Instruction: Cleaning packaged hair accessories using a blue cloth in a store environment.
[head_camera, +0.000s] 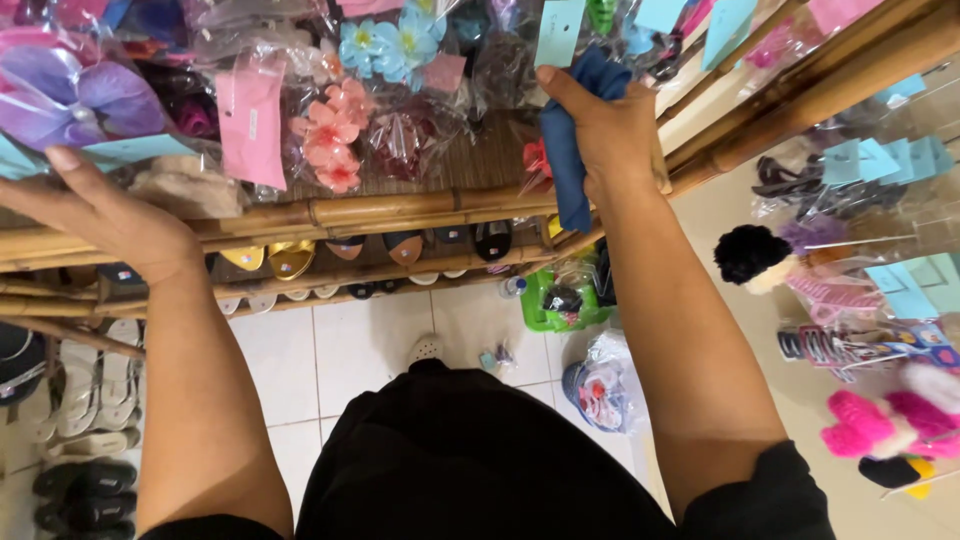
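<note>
1. head view: the right hand (605, 125) has its fingers closed around a bunched dark blue cloth (570, 150), pressing it onto the bamboo shelf (400, 205) at its right corner, where two bamboo rails meet. part of the cloth hangs down over the front rail.
2. head view: the left hand (105, 215) rests at the left end of the same shelf, fingers spread open and holding nothing, palm on the front rail, fingertips next to a purple fabric flower in a clear bag (75, 95).
3. head view: as a judgement, the wiping reads as partway. the cloth sits only at the right corner, and the long stretch of rail between the two hands has no cloth on it.
4. head view: room is tight. packaged hair flowers (335, 135) in pink and blue crowd the shelf surface just behind the rail, touching or nearly touching the cloth hand. bare bamboo shows mainly along the front edge.
5. head view: below the shelf a lower tier holds sandals (290, 258), and the white tiled floor (345, 345) carries a green basket (560, 300). fluffy pompom clips (750, 255) hang right of the shelf corner.
</note>
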